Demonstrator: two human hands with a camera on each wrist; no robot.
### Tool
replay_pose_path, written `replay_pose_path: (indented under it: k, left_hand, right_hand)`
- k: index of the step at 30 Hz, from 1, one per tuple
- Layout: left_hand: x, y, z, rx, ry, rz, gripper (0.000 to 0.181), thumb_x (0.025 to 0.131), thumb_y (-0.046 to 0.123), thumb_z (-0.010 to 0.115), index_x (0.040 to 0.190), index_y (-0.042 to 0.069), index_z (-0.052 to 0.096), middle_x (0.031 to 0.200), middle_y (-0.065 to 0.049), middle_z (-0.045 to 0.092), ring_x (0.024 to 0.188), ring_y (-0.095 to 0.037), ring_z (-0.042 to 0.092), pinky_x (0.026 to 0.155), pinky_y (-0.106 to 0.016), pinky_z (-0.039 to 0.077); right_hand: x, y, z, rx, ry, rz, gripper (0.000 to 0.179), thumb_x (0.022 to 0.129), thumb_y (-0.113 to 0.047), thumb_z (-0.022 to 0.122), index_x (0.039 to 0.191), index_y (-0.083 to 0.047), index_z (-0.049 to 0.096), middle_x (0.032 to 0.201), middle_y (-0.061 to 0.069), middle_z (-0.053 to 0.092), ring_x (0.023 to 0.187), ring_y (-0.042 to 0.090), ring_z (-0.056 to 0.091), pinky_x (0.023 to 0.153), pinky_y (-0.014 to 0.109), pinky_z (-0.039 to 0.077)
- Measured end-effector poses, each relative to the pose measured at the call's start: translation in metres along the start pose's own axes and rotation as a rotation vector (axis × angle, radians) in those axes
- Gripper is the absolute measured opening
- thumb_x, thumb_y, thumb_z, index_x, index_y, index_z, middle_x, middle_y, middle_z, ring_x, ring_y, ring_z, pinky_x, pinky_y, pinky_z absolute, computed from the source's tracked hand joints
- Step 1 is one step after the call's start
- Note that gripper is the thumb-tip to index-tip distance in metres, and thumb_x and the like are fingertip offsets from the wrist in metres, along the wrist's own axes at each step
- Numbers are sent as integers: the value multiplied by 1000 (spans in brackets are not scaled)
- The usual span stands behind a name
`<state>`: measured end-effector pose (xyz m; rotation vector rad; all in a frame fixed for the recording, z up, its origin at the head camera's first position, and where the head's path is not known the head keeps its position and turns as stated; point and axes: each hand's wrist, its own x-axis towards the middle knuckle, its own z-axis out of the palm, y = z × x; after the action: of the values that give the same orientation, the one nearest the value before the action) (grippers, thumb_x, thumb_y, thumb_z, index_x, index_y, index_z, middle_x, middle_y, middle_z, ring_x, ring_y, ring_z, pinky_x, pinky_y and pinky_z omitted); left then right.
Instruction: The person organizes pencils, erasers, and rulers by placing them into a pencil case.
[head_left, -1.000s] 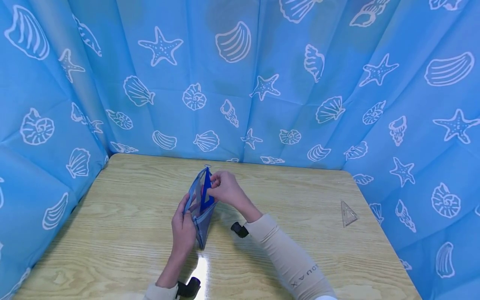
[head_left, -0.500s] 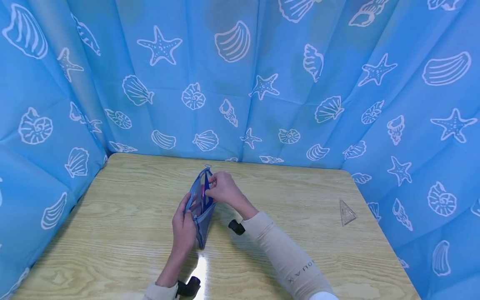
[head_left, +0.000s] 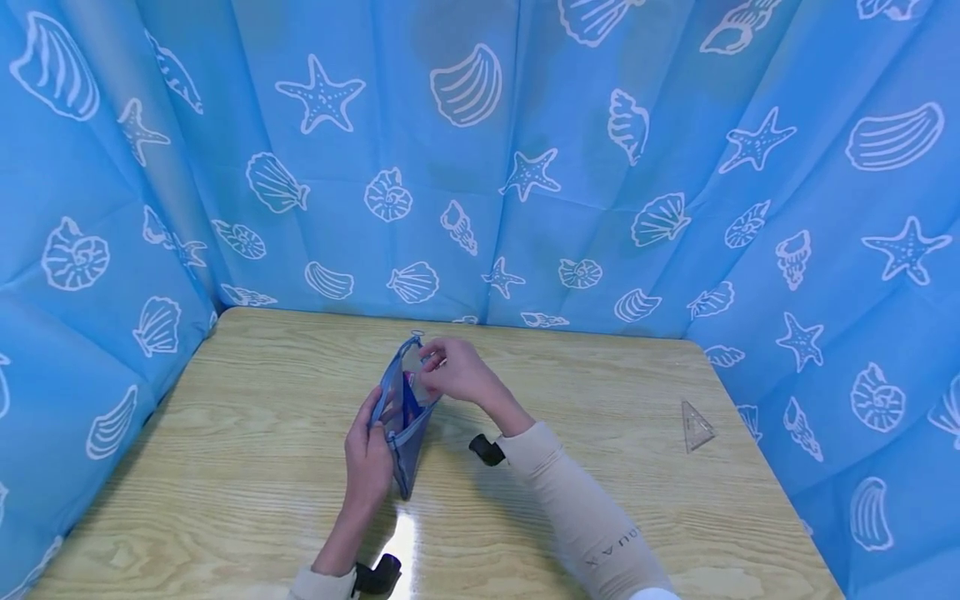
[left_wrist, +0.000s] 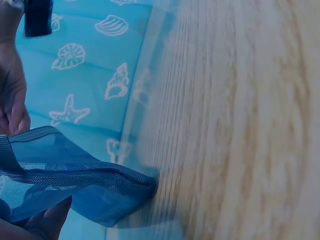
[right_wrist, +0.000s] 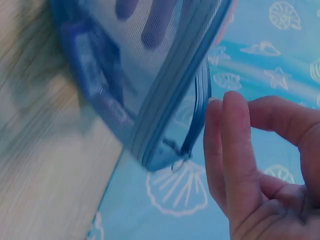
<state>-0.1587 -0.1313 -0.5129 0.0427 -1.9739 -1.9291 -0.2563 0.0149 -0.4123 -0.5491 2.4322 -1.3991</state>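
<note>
My left hand (head_left: 367, 458) grips the near left side of a blue mesh zip pouch (head_left: 407, 457), thumb on the rim. The pouch stands tilted with its zip opening spread. Inside lies a dark blue flat piece (head_left: 409, 402), largely hidden by the pouch wall. Beside the far right rim is my right hand (head_left: 459, 371), its fingers loosely bent with nothing seen between them. In the right wrist view its fingertips (right_wrist: 235, 100) come close to the zip edge; whether they touch it I cannot tell. Through the mesh, left fingers (right_wrist: 155, 25) show.
A clear set square (head_left: 697, 427) lies on the right part of the wooden table (head_left: 247, 433). A blue curtain (head_left: 450, 167) with white shell prints hangs behind and along both sides. A small wrist camera (head_left: 487, 450) sits at the right cuff.
The blue flat piece, upright between my right fingers a second ago, has sunk into the pouch. My right hand has let go and shifted slightly right. The left hand stays put.
</note>
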Motion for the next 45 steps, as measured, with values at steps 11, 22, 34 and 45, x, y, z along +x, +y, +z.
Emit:
replay_pose_path:
  k: [11,22,34,45]
  left_hand:
    - [-2,3,-4,13,-9,-1,53,102,-6,30,154,-3,36,148,-22,53,131,-44,56,115,-59,36]
    - [2,4,-3,-17,9,-2,54,100,-8,30,154,-5,36,147,-22,54,128,-42,58,113,-55,39]
    - [2,7,-5,-14,-4,-8,53,102,-6,30,155,-3,35,149,-20,53,132,-40,56,115,-55,38]
    - [1,7,-6,-38,-21,-37,53,102,-6,28,155,-3,34,149,-21,53,131,-41,57,113,-55,40]
  right_hand:
    - [-26,48,-29,-73,128,-211,37,95,-5,65,132,-6,63,109,14,68,91,22,68,77,32,60]
    - [-72,106,-59,-94,142,-140,34,96,-8,65,131,-7,63,108,12,67,92,20,67,77,32,58]
    - [-141,172,-137,-188,299,-61,37,97,-4,65,132,6,59,111,20,67,93,20,66,81,28,56]
    - [-192,209,-207,-369,350,138,44,99,-10,63,136,12,52,118,29,63,100,36,64,74,29,55]
